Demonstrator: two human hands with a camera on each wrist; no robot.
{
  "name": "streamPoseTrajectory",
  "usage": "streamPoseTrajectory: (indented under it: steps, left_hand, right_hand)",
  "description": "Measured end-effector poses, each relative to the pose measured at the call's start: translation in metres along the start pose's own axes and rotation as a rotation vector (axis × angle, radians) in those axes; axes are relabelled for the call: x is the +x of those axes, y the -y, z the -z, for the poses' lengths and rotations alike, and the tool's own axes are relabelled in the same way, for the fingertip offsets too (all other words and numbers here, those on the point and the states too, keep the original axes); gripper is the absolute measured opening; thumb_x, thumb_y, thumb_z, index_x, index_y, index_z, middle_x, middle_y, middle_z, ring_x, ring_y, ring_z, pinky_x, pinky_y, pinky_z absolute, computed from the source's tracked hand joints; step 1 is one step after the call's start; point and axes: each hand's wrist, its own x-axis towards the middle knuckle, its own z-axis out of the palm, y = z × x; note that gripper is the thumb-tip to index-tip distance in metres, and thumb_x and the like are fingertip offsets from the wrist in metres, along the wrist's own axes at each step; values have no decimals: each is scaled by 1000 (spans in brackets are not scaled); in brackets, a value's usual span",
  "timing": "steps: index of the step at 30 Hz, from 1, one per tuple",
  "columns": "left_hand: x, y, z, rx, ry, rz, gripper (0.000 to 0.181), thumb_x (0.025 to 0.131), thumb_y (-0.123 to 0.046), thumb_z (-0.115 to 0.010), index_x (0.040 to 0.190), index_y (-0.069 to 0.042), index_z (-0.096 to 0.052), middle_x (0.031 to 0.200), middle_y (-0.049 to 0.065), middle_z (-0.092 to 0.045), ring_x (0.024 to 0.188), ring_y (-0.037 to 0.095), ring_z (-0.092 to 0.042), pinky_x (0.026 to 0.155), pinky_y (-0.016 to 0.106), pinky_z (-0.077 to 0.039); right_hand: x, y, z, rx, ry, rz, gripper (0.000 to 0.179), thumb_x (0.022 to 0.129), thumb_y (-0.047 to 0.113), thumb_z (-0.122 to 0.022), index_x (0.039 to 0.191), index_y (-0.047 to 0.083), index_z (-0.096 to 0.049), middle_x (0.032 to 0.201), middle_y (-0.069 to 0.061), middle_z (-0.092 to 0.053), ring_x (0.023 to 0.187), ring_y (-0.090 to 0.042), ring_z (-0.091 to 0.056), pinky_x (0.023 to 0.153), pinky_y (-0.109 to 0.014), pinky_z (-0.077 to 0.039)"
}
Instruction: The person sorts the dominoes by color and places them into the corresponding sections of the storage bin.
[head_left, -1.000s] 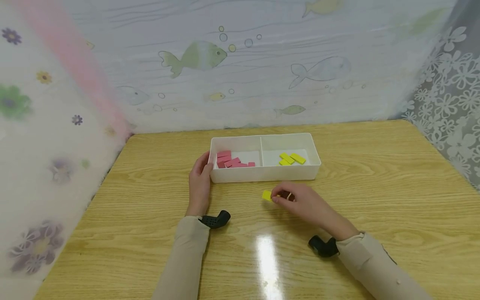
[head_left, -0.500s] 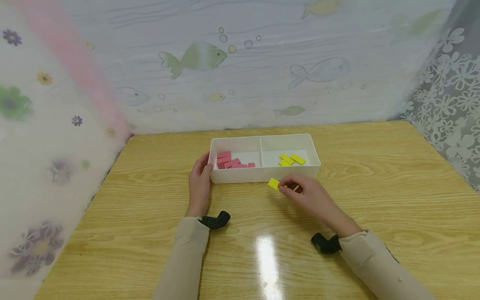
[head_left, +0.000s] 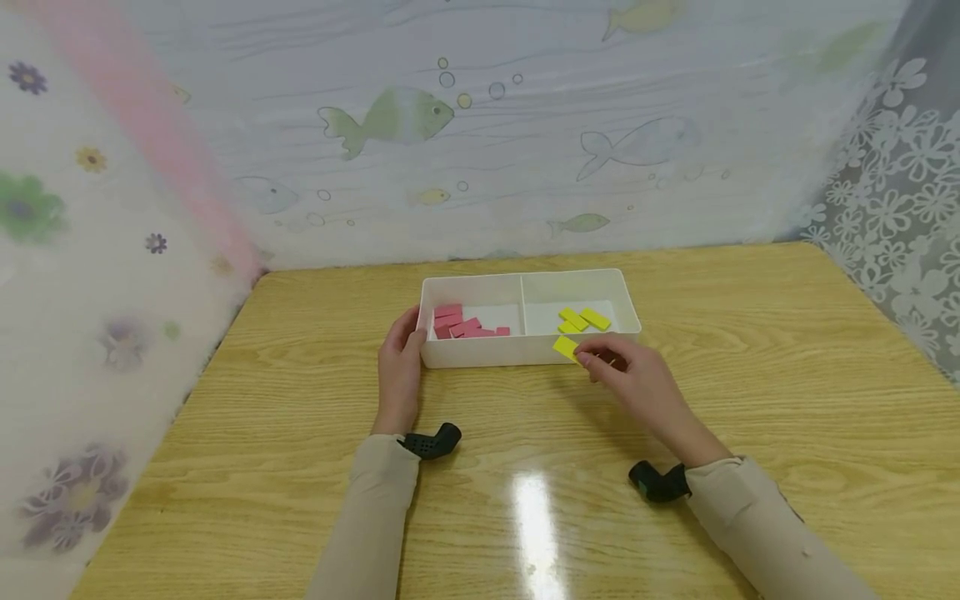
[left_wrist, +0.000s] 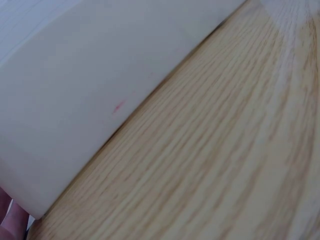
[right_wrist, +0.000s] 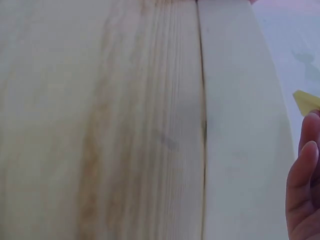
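Note:
A white two-compartment box (head_left: 480,352) stands on the table. My left hand (head_left: 399,371) rests against its left end, the thumb at the front corner. Only bits of its fingers (left_wrist: 15,222) show in the left wrist view. My right hand (head_left: 637,379) pinches a flat yellow block (head_left: 566,347) between thumb and fingertips, just in front of the right compartment's front wall. At the right edge of the right wrist view, the same yellow block (right_wrist: 306,101) is partly cut off. Several pink blocks (head_left: 448,311) lie in the left compartment, and a few yellow blocks (head_left: 596,318) in the right one.
A divider (head_left: 522,304) splits the box. Wood-grain table (head_left: 300,417) surrounds it, with a bright light reflection in front. Behind stands a fish-patterned curtain (head_left: 495,167). Each wrist carries a black camera mount (head_left: 433,442).
My right hand has moved right and away from me with the yellow block, from the table area up to the box's front wall. My left hand and the box have stayed in place.

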Motion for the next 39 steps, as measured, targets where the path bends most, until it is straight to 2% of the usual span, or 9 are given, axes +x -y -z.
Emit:
streamPoseTrajectory:
  steps: [7, 11, 17, 22, 29, 31, 35, 39]
  left_hand:
    - [0, 1, 0, -7, 0, 7, 38, 93, -20, -42, 131, -13, -45, 132, 1, -44, 119, 11, -39, 98, 30, -32]
    - [1, 2, 0, -10, -2, 3, 38, 93, -19, -43, 131, -13, -45, 132, 2, -44, 120, 12, -38, 98, 31, -32]
    - [1, 1, -1, -15, -10, 2, 38, 93, -18, -43, 130, -12, -45, 132, 3, -44, 121, 15, -38, 99, 31, -31]
    - [2, 3, -1, -18, -12, 8, 38, 93, -20, -43, 130, -13, -46, 131, 1, -45, 120, 11, -39, 98, 30, -32]
    - [1, 3, -1, -24, -7, 3, 38, 93, -19, -43, 130, -12, -45, 131, 2, -45, 119, 11, -39, 98, 30, -32]
    - [1, 2, -1, -28, -5, 7, 38, 93, -19, -43, 131, -12, -45, 132, 2, -44, 119, 12, -39, 98, 30, -32]
    - [2, 2, -1, -26, -5, 9, 38, 93, -19, -43, 131, -11, -45, 132, 2, -44, 120, 12, -38, 98, 30, -31]
    - [1, 3, -1, -23, -8, 2, 38, 93, -18, -43, 131, -11, -44, 132, 4, -44, 120, 12, -39, 99, 31, -32]
  right_hand:
    - [-5, 24, 9, 36, -73, -37, 21, 89, 24, -55, 100, 8, -61, 79, -8, -59, 67, -15, -54, 59, -25, -46]
    - [-5, 30, 12, 37, -83, -59, 22, 90, 22, -54, 102, 5, -60, 80, -7, -58, 67, -13, -54, 60, -28, -46]
    - [-4, 25, 15, 69, -105, -80, 24, 90, 22, -53, 103, 4, -59, 83, -8, -58, 69, -15, -54, 61, -27, -47]
    - [-3, 22, 16, 90, -108, -91, 25, 90, 24, -53, 105, 4, -59, 84, -8, -59, 70, -15, -55, 60, -26, -47]
    - [5, -14, 13, 113, -121, -110, 33, 87, 41, -53, 107, 15, -59, 88, -13, -60, 77, -28, -56, 61, -34, -47]
    - [5, -17, 13, 118, -126, -119, 32, 87, 41, -53, 107, 16, -59, 88, -13, -60, 78, -28, -56, 61, -35, -47]
    - [5, -15, 16, 128, -133, -114, 29, 89, 35, -53, 107, 14, -59, 87, -16, -60, 76, -26, -56, 60, -33, -47]
    - [2, -2, 18, 133, -138, -105, 26, 90, 27, -52, 107, 8, -59, 86, -18, -59, 73, -22, -55, 59, -32, -47]
